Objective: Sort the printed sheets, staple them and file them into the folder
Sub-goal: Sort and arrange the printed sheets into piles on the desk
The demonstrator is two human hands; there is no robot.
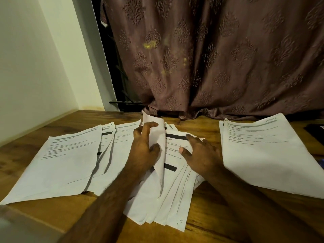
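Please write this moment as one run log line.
phase: sorting | left hand: lifts white printed sheet | right hand: presses fanned paper stack

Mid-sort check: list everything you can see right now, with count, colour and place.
Middle stack: one fanned pile, white with black bars, centre of table.
Lifted sheet: one, white, raised off the middle stack.
Left spread: several overlapping sheets, white, left of centre.
Right pile: one, white, right side.
Table: one, brown wood.
Curtain: one, mauve patterned, behind table.
Wall: white, left.
Dark object: one, far right edge, unidentifiable.
Stapler, folder: not identifiable in view.
Left hand: holds the lifted sheet.
Right hand: fingers flat on the middle stack.
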